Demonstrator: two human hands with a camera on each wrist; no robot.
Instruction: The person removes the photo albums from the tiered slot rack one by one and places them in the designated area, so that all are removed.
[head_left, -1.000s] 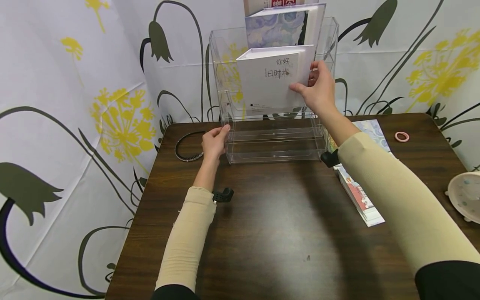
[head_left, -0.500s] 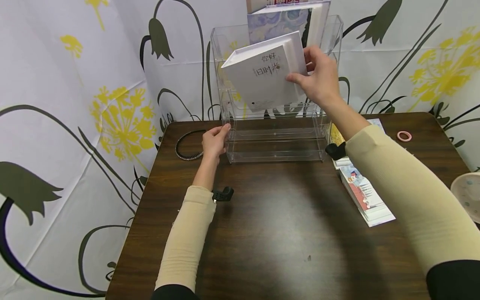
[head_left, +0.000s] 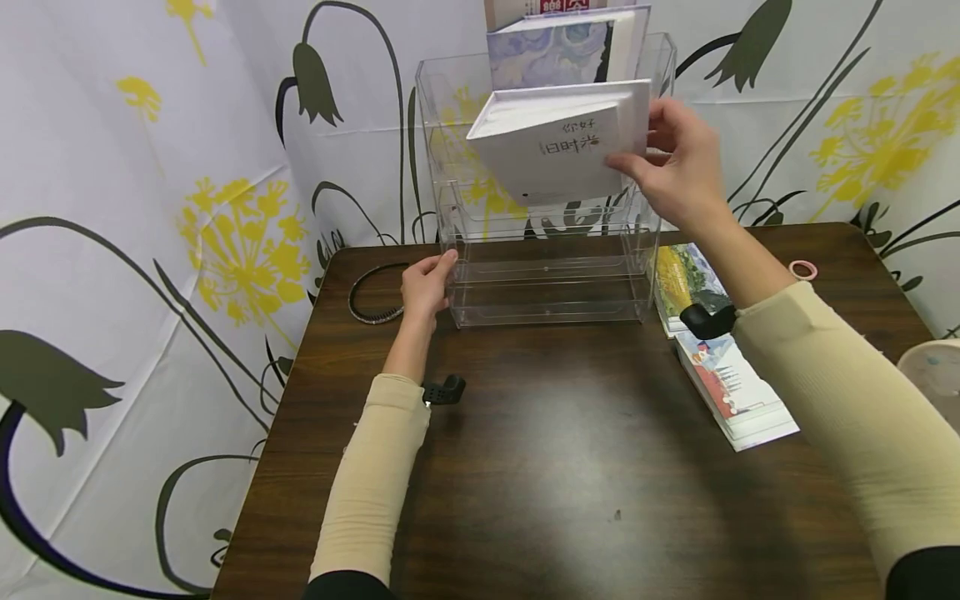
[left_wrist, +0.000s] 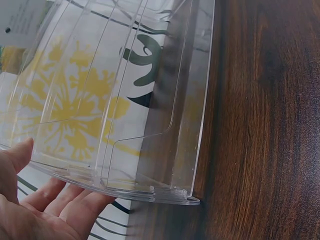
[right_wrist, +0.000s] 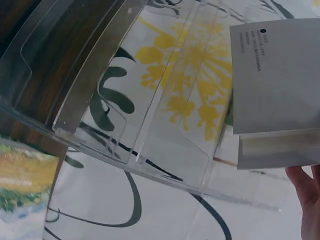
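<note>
In the head view my right hand [head_left: 682,171] pinches a small white-and-grey book [head_left: 558,162] at its right edge, thumb on the front and fingers behind. The book stands roughly upright, pages slightly fanned at the top, in front of the upper tiers of a clear plastic tiered rack [head_left: 547,312]. My left hand [head_left: 426,285] holds the rack's left side, low down near the table. The left wrist view shows the thumb [left_wrist: 20,155] and fingers on either side of the clear side panel. Behind the held book, a book with a swirled blue-purple cover [head_left: 547,58] stands in the rack.
Right of the rack lie a book with a yellow-green cover [head_left: 675,279] and a stack of white booklets [head_left: 738,400]. A pink ring [head_left: 802,270] and a pale round dish [head_left: 933,375] are further right. A dark headband [head_left: 367,315] lies left of the rack, before a patterned curtain [head_left: 240,250].
My right hand has moved right with the book, whose lower edge is higher than a second ago. The book tilted sideways midway and is straighter now. My left hand stays on the rack.
</note>
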